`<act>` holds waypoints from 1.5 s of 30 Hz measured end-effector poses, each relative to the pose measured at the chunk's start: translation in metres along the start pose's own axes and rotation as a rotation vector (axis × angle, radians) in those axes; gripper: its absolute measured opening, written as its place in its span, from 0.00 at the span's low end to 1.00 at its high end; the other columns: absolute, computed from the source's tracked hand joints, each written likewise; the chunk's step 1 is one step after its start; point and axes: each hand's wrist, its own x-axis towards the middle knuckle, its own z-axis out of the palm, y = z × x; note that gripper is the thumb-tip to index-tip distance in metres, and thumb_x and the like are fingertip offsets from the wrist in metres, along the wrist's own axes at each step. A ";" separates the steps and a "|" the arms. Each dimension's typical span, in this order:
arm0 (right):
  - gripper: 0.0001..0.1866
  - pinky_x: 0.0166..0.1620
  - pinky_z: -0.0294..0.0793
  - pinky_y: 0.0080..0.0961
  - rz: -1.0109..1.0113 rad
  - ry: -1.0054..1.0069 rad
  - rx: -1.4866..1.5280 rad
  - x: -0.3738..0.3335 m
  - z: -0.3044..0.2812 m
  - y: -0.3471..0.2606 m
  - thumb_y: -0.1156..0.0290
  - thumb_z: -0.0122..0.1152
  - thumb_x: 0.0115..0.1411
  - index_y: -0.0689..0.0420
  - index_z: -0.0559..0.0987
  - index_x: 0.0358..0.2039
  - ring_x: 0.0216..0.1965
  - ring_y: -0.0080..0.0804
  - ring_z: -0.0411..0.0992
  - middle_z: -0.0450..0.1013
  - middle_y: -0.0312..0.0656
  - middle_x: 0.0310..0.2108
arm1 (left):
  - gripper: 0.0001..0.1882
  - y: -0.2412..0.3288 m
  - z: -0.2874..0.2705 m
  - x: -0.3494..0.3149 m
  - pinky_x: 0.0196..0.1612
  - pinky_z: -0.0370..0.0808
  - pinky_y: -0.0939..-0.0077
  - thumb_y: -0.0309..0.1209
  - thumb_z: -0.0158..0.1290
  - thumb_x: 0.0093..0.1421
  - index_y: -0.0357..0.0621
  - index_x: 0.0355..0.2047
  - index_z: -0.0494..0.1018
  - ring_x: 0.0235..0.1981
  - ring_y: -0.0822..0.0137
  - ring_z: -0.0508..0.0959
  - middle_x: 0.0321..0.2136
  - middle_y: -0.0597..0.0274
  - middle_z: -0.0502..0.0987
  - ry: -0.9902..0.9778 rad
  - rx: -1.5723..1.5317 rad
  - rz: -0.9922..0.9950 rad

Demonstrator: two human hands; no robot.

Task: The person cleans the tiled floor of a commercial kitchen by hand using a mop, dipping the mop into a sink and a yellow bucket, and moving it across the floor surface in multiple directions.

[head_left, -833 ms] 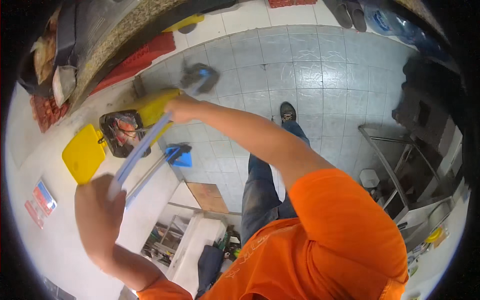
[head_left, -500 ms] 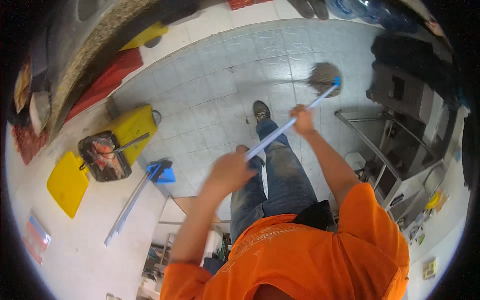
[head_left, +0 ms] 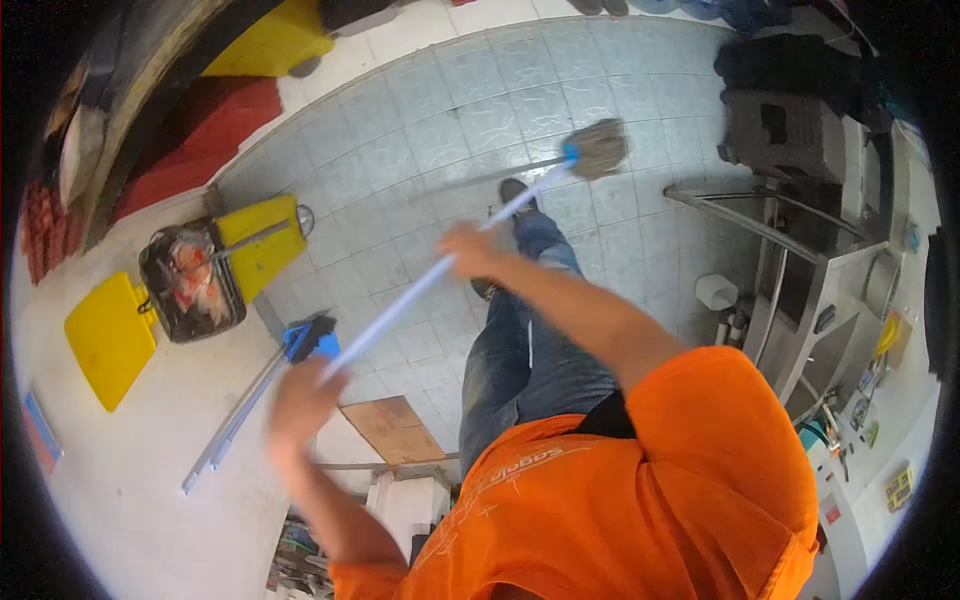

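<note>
A string mop (head_left: 598, 150) with a grey-brown head, a blue collar and a long pale handle slants across the view. Its strands lie on the tiled floor (head_left: 420, 140), ahead and to the right of my shoes. My left hand (head_left: 303, 405), blurred by motion, is closed round the upper end of the handle at the left. Farther down the shaft, my right hand (head_left: 470, 250) grips it in front of my legs. That forearm crosses over my jeans.
At left stand a yellow bin (head_left: 262, 240) with its lid (head_left: 110, 340) open and a blue broom and dustpan (head_left: 312, 340). A metal-framed bench (head_left: 770, 225) and a grey case (head_left: 775, 130) are at right. Cardboard (head_left: 392, 430) lies near my legs.
The mop head has swept left across the floor. Both my hands have moved left with the handle, still gripping it.
</note>
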 end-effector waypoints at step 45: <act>0.12 0.59 0.62 0.45 -0.352 0.188 0.243 0.088 0.102 -0.249 0.73 0.66 0.42 0.45 0.82 0.30 0.48 0.41 0.70 0.76 0.39 0.34 | 0.17 0.028 -0.023 -0.179 0.41 0.70 0.57 0.29 0.63 0.44 0.38 0.36 0.76 0.35 0.44 0.74 0.32 0.46 0.78 0.312 0.366 -0.522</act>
